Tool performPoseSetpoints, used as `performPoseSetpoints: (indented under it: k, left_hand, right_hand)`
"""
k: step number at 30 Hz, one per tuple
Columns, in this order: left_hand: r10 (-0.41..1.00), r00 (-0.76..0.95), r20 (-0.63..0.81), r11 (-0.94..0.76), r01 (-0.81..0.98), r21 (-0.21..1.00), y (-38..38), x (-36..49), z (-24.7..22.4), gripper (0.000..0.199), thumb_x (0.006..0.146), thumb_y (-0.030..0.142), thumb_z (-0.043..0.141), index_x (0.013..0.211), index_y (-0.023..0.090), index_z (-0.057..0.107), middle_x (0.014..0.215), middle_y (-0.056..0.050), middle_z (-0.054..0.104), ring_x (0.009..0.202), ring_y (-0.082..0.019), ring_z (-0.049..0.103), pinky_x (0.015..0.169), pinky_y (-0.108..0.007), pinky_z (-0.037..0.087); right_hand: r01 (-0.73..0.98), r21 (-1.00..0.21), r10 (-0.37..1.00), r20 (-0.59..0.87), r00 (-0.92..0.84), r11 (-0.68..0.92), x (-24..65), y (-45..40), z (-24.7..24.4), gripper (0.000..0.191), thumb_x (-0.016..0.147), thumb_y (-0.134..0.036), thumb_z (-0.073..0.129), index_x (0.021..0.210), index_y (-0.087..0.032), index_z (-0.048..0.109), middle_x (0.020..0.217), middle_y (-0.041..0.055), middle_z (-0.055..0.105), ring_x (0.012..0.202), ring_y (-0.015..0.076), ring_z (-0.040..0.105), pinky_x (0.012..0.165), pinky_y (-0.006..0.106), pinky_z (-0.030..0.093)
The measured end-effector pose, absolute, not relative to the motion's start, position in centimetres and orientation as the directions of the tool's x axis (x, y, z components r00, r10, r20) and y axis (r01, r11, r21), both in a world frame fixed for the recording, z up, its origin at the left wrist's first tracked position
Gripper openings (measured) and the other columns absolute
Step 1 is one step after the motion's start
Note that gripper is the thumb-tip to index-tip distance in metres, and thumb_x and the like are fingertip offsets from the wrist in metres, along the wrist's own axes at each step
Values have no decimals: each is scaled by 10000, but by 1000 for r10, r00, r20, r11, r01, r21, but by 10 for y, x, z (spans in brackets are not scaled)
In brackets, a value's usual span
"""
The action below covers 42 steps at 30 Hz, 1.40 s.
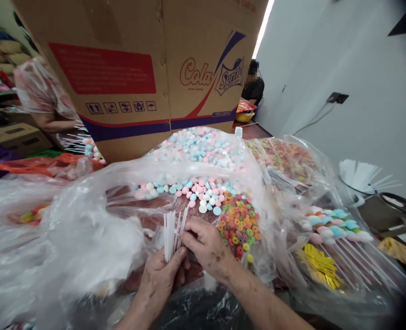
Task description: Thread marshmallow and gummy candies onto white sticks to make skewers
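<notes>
A bunch of thin white sticks (169, 234) stands nearly upright in my left hand (159, 277), whose fingers and thumb are wrapped round its lower part. My right hand (204, 243) meets it from the right, its thumb and fingers pinched on a few sticks at the bunch's right side. Just beyond the hands lie loose pink, blue and white round candies (204, 195) in an opened clear plastic bag (120, 172). Colourful ring-shaped gummies (239, 224) lie to the right of my right hand.
A tall cardboard box (130, 27) stands behind the candy bag. On the right are finished candy skewers (340, 224), gold twist ties (321, 266), a bag of gummies (285, 156) and a container of white sticks (361, 176). Another person (46, 91) is at the left, a second (254, 87) behind the box.
</notes>
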<state>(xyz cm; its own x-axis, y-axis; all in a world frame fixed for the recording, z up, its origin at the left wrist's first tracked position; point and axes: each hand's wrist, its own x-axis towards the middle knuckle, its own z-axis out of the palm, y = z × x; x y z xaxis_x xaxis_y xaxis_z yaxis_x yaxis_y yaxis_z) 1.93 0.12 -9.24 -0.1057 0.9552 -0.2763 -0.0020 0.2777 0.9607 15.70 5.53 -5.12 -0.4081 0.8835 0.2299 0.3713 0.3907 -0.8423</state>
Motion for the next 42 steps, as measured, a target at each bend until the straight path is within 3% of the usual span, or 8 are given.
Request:
performPoseSetpoints:
  k: [4, 9, 12, 15, 18, 22, 26, 42]
  left_hand:
    - [945, -96, -312, 310, -37, 950, -1, 29, -76, 529, 688, 678, 718, 583, 161, 686, 411, -47, 622, 377, -130, 529, 416, -205, 371]
    - [934, -95, -345, 315, -242, 918, 2, 45, -71, 560, 698, 690, 702, 565, 150, 646, 311, 34, 457, 290, -52, 326, 353, -172, 217]
    - [944, -116, -310, 270, -272, 924, 7, 50, -74, 499, 686, 626, 750, 612, 151, 617, 395, 41, 530, 282, -26, 318, 337, -158, 170]
    - [937, -152, -314, 259, -298, 919, 9, 50, -78, 455, 666, 586, 768, 719, 157, 624, 507, 35, 615, 271, -26, 340, 304, -157, 165]
    - [930, -159, -332, 277, -292, 916, 9, 48, -84, 430, 695, 554, 753, 824, 159, 643, 520, 45, 623, 272, -35, 350, 291, -154, 195]
    - [923, -139, -359, 314, -268, 911, 7, 46, -91, 445, 706, 599, 724, 676, 172, 602, 411, 63, 533, 257, -34, 306, 287, -153, 180]
    - [918, -104, -384, 352, -234, 906, 8, 45, -94, 534, 693, 683, 686, 549, 187, 551, 293, 74, 398, 248, -44, 278, 296, -159, 166]
    - [924, -81, -374, 351, -211, 912, 7, 43, -100, 539, 721, 695, 646, 557, 189, 559, 306, 70, 410, 258, -55, 300, 308, -169, 174]
  right_hand:
    - [289, -910, 924, 198, -328, 298, 159, 54, -51, 202, 860, -191, 582, 664, -204, 535, 699, -40, 518, 706, 122, 520, 702, 233, 420]
    - [288, -922, 935, 166, -312, 260, 171, 55, -48, 208, 890, -270, 526, 693, -205, 534, 669, -40, 520, 677, 123, 506, 662, 232, 401]
    - [309, -918, 936, 146, -320, 249, 190, 67, -43, 215, 918, -316, 488, 752, -205, 568, 680, -35, 549, 660, 127, 517, 622, 225, 395]
    - [572, -785, 971, 169, -172, 238, 216, 92, -37, 187, 930, -276, 460, 817, -202, 589, 721, -18, 579, 671, 142, 522, 626, 239, 372]
    - [868, -461, 982, 122, -145, 185, 233, 116, -37, 208, 948, -210, 438, 814, -192, 597, 825, 25, 636, 736, 158, 549, 666, 255, 356]
    - [966, -194, 985, 11, -173, 172, 233, 133, -44, 224, 979, -180, 425, 906, -180, 637, 961, 81, 682, 814, 176, 587, 678, 264, 351]
    - [975, -141, 984, -25, -176, 171, 222, 142, -51, 150, 933, -158, 507, 961, -183, 652, 985, 96, 683, 819, 185, 592, 668, 270, 344]
    - [937, -37, 936, 85, -342, 346, 230, 133, -65, 195, 913, -56, 470, 940, -189, 610, 1034, 92, 643, 888, 201, 572, 711, 276, 365]
